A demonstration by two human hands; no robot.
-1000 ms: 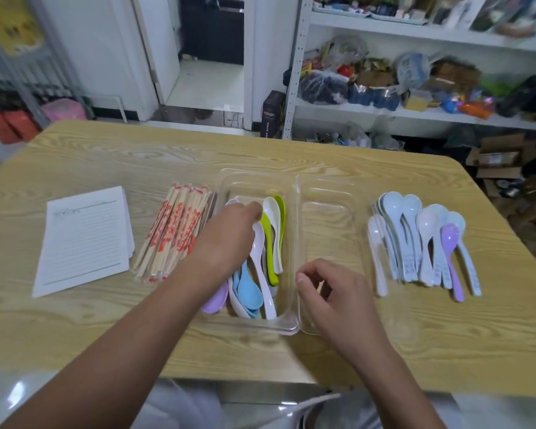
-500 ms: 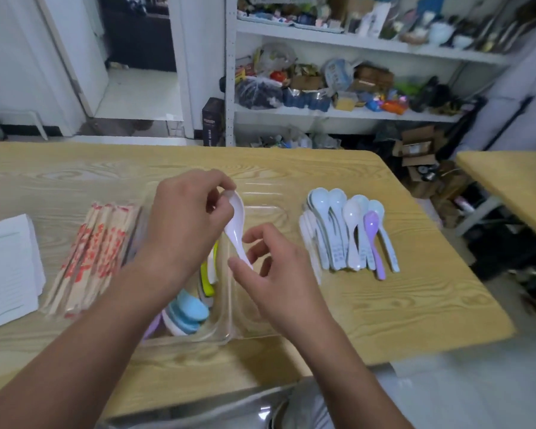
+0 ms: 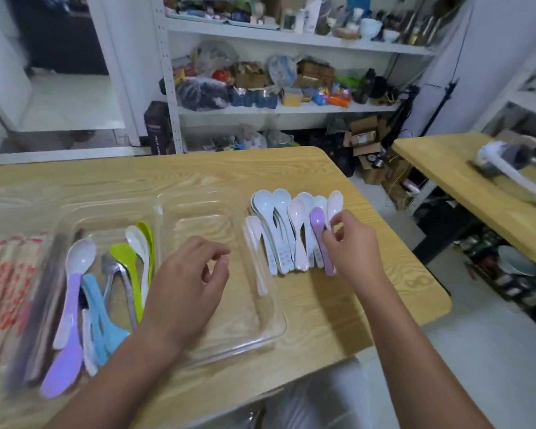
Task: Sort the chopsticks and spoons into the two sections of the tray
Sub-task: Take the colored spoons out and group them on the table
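A clear two-section tray (image 3: 271, 329) lies on the wooden table. Its left section holds several spoons (image 3: 118, 274): white, purple, blue, green and metal. My left hand (image 3: 186, 280) hovers over the bare right section, fingers loosely curled and holding nothing. To the right of the tray a row of pale spoons (image 3: 279, 230) lies on the table, a purple one (image 3: 317, 224) among them. My right hand (image 3: 350, 246) pinches the handle of a white spoon (image 3: 335, 201) at the row's right end. Paper-wrapped chopsticks (image 3: 3, 274) lie left of the tray.
The table's right edge (image 3: 415, 261) runs close to the spoon row. A second wooden table (image 3: 464, 193) stands further right with a white-handled object (image 3: 514, 171) on it. Cluttered shelves (image 3: 276, 103) fill the wall behind.
The white spoon passed from my left hand to my right, which carried it to the right end of the spoon row. My left hand dropped empty over the tray. The view swung right.
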